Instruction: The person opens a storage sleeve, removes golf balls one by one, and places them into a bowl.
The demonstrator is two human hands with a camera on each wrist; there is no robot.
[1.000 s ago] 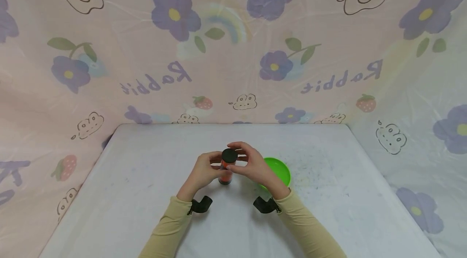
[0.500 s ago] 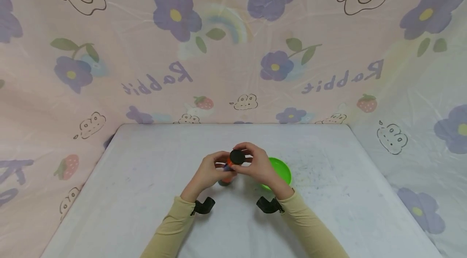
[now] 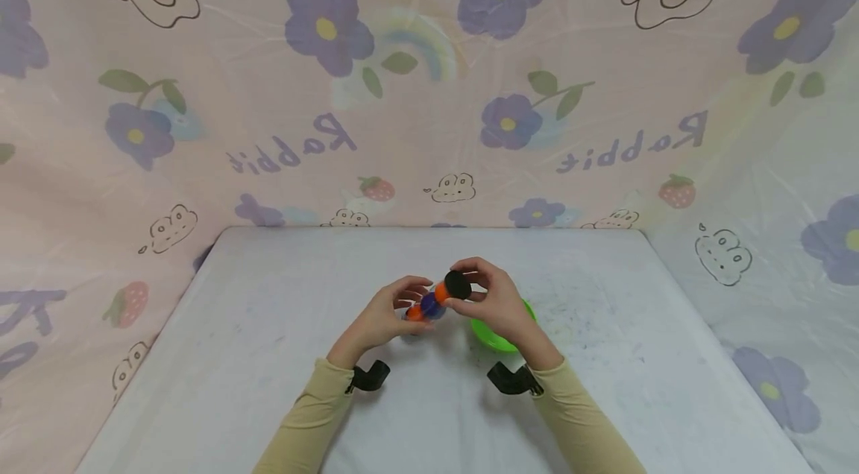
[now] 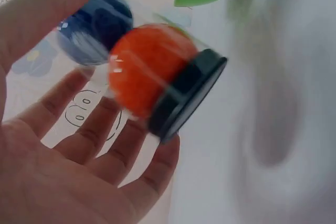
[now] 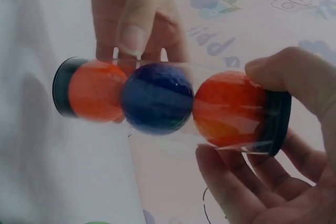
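1. The tube (image 5: 193,129) leans far over to the right between the hands, above the counter (image 3: 315,265); 1.0 s ago it stood upright, and 0.5 s ago it was only partly tipped.
2. The right hand (image 3: 493,302) is clamped on the upper end, thumb on 1 side and fingers on the other; it has shifted rightward with that end.
3. The left hand (image 3: 379,314) lies spread loosely about the lower end, thumb on 1 side, fingers on the other; how firmly it touches, I cannot tell.
4. The hands are farther apart than 1.0 s ago, and the blue ball (image 5: 157,99) now shows clearly in the head view.
5. The tube is a clear, glossy cylinder with streaks of reflected light. Inside, 3 balls sit in a row: the blue ball between 2 orange balls (image 5: 229,111).
6. A flat, round black cap (image 5: 280,124) closes the upper end; a similar dark disc closes the other.
7. The bowl (image 3: 493,337) is round, smooth and bright green, partly hidden behind the right hand and forearm.
8. The counter is white and faintly speckled; behind it hangs creased, pale cloth (image 3: 416,105) printed with purple flowers.
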